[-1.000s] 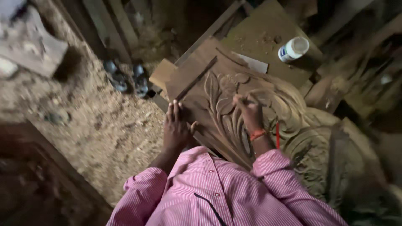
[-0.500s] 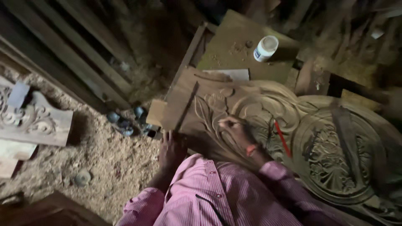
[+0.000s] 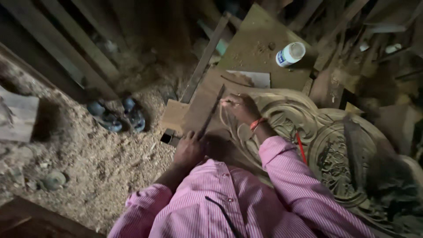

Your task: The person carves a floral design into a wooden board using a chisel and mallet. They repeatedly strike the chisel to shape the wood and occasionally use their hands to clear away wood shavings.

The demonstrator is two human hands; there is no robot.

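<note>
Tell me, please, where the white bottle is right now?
In the head view the white bottle lies on its side at the upper right, on a flat wooden board just beyond the carved panel.

1. We count two hands: our left hand [image 3: 188,150] and our right hand [image 3: 241,108].
2. One long dark tool [image 3: 211,112] runs between them.
3. One carved wooden panel [image 3: 335,154].
4. One white bottle [image 3: 290,54].
5. One red pencil [image 3: 301,148].
6. Two blue sandals [image 3: 116,115] on the sawdust.
</note>
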